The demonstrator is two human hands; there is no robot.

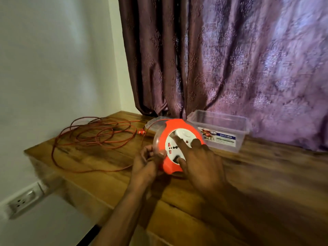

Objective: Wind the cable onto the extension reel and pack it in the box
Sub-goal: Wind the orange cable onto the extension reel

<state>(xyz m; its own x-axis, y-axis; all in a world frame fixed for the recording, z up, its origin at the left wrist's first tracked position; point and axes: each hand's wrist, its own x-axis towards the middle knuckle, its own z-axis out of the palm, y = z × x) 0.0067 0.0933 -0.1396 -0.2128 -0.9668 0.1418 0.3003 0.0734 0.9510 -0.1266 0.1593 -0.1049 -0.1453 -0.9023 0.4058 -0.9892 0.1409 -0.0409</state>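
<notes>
Head view is showing the orange extension reel (177, 148) standing on the desk (266, 174) beside the clear plastic box (223, 132), the left hand (145, 164) pinching its cable (92, 135), right hand (198, 160) pressing straight fingers on its face.

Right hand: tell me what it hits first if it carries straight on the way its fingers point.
The right hand already has fingers on the reel face. Pointing up-left, it would likely slide over the reel's rim toward the loose cable; depth is unclear.
</notes>
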